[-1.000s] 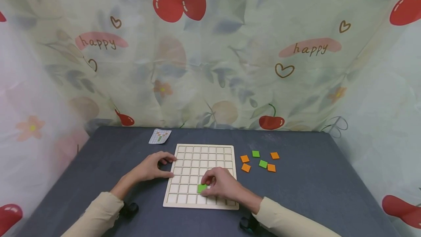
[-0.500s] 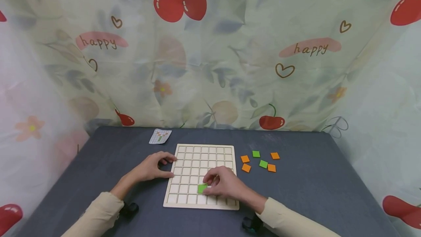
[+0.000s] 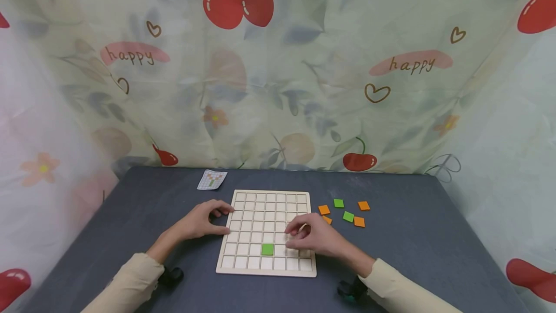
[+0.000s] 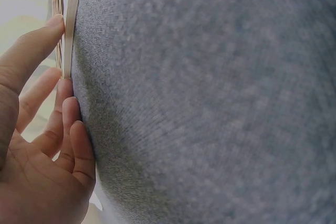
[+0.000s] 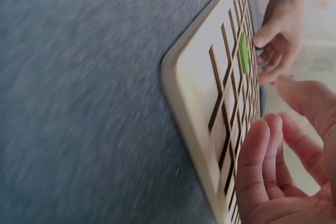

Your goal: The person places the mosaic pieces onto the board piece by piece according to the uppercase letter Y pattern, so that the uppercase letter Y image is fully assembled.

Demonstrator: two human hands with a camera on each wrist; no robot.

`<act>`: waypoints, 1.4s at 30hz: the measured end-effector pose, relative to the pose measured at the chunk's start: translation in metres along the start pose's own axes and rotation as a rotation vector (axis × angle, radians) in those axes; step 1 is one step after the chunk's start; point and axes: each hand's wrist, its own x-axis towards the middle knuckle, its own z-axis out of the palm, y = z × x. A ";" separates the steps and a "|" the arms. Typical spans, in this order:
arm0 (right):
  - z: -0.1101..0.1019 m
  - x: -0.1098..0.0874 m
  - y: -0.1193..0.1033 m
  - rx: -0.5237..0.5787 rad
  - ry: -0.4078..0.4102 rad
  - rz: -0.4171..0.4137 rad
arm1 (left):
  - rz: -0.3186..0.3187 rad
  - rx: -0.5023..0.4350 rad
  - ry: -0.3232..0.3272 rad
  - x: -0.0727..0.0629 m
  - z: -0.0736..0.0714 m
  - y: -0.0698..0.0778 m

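Note:
A pale wooden grid board [image 3: 256,226] lies on the dark table. One green square tile [image 3: 267,249] sits flat in a cell of the second row from the near edge. My left hand [image 3: 201,219] touches the board's left edge with thumb and fingertips; in the left wrist view, the fingers of that hand [image 4: 50,140] meet the wooden side. Over the board's right part hovers my right hand [image 3: 317,236], fingers loosely bent and holding nothing. In the right wrist view a gap shows between thumb and fingers of the right hand [image 5: 289,161].
Right of the board lie loose tiles: several orange ones, such as an orange tile [image 3: 363,205], and a green tile [image 3: 339,203] beside another green tile [image 3: 348,216]. A small card [image 3: 211,180] printed with a coloured grid pattern lies behind the board. A patterned curtain [image 3: 278,86] closes off the back.
My right hand has let go of the green tile and moved right and slightly away from me, leaving the tile in its cell. My left hand stays at the board's edge.

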 end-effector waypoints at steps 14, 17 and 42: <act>-0.034 -0.025 0.019 -0.060 0.007 0.009 | 0.025 0.003 0.002 0.003 -0.001 -0.001; -0.043 -0.032 0.024 -0.053 0.017 0.024 | 0.022 0.006 -0.001 0.003 -0.002 -0.001; -0.109 -0.069 0.048 -0.190 0.150 0.067 | 0.012 0.008 -0.004 0.001 0.000 -0.002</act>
